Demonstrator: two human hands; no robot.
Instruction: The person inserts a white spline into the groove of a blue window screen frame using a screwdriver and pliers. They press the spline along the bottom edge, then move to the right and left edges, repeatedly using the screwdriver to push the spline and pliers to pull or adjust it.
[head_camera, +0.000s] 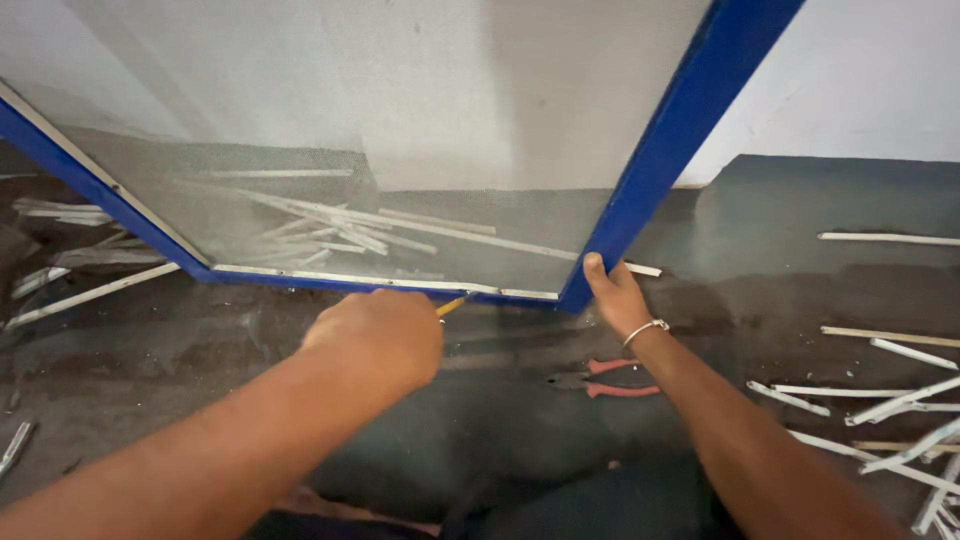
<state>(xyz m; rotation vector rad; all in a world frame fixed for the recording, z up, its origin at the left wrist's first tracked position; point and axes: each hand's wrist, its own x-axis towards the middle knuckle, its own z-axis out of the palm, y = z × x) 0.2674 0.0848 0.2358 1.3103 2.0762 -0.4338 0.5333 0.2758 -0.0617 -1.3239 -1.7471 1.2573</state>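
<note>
Fingers of the right hand (612, 292) clamp the lower corner of a tilted blue-framed mesh screen (660, 160). Left hand (378, 335) is fisted around a yellow-handled tool (450, 306) at the frame's bottom edge; red-handled pliers (605, 379) lie on the dark floor (800, 220) between the forearms.

Blue screen frame (660, 160) cut off by the top and left edges, yellow-handled tool (451, 306) mostly hidden inside the closed left hand (380, 330), its tip unseen, white strips (905, 400) on the floor's right side cropped at the edge, red-handled pliers (605, 378) partly behind the right forearm
</note>
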